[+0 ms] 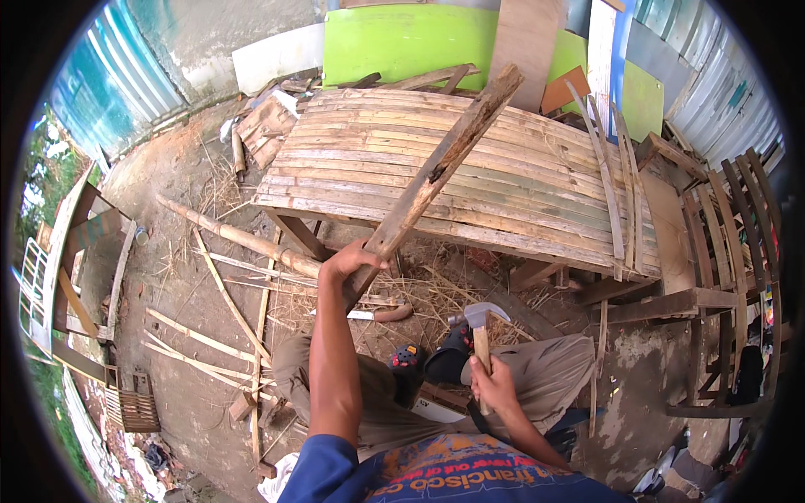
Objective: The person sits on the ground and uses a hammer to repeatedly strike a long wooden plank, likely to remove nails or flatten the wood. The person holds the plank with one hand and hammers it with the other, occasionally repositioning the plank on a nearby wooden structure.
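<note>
My left hand (pixel 356 261) is closed round the lower part of a long, weathered wooden beam (pixel 428 180). The beam slants up and to the right, its far end passing above the bamboo-slat bench. Dark, rough patches run along one edge of it. In my right hand (pixel 496 384) is a hammer (pixel 480 335), gripped by its pale wooden handle with the metal head uppermost. The hammer is in front of my right leg, apart from the beam. A large knife (pixel 369 314) with a wooden handle lies on the ground beyond my feet.
The bamboo-slat bench (pixel 352 142) spans the far side, with loose strips (pixel 616 193) across its right end. A bamboo pole (pixel 235 236) and several thin strips (pixel 210 344) lie on the ground at left. Wooden frames (pixel 729 243) stand at right. Green boards (pixel 402 42) lean behind.
</note>
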Motion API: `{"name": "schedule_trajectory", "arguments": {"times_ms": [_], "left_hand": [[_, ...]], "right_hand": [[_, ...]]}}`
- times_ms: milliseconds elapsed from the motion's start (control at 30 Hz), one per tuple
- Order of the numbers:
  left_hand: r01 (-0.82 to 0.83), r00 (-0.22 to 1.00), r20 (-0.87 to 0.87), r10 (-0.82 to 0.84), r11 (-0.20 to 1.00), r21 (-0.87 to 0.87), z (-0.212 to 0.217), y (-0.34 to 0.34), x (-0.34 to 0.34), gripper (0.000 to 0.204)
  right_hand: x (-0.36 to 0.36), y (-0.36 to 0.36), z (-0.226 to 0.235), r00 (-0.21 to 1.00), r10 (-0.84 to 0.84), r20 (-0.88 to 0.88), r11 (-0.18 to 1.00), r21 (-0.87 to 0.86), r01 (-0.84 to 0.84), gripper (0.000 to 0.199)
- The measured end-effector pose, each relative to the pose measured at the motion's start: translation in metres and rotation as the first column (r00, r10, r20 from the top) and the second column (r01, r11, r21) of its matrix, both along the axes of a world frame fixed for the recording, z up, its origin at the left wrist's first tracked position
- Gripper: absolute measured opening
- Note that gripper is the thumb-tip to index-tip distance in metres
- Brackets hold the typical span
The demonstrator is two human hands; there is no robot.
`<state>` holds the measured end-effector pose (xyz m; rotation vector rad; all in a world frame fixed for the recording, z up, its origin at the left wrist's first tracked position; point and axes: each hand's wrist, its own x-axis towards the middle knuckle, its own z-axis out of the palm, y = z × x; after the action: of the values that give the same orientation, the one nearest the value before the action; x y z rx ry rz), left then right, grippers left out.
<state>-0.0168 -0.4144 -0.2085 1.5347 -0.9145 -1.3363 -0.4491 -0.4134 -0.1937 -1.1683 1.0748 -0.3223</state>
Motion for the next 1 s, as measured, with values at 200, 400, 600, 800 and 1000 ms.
{"name": "schedule_trajectory", "arguments": {"times_ms": [200, 400, 600, 800, 1000], "left_hand": [[0.072, 0.993, -0.098, -0.068, 0.997, 0.036, 0.027, 0.004, 0.003, 0.064], [-0.109, 0.977, 0.186, 0.103, 0.994, 0.023, 0.031, 0.005, -0.029, 0.075], [-0.304, 0.711, 0.621, 0.329, 0.941, -0.150, 0.022, 0.005, -0.085, 0.080], [-0.376, 0.079, 0.848, 0.523, 0.804, -0.461, -0.003, -0.007, -0.147, 0.077], [-0.333, 0.164, 0.847, 0.505, 0.837, -0.435, -0.013, 0.002, -0.166, 0.077]], "right_hand": [[-0.047, 0.035, -0.053, 0.994, 0.054, -0.096, 0.998, 0.031, -0.051, 0.042], [-0.063, 0.029, -0.074, 0.987, 0.068, -0.148, 0.998, 0.000, -0.068, 0.042], [-0.051, 0.018, -0.078, 0.992, 0.007, -0.126, 0.990, -0.136, -0.024, 0.036], [-0.048, 0.014, -0.090, 0.987, -0.052, -0.152, 0.800, -0.598, -0.050, 0.032], [-0.049, 0.006, -0.043, 0.995, -0.092, -0.030, 0.892, -0.447, 0.069, 0.028]]}}
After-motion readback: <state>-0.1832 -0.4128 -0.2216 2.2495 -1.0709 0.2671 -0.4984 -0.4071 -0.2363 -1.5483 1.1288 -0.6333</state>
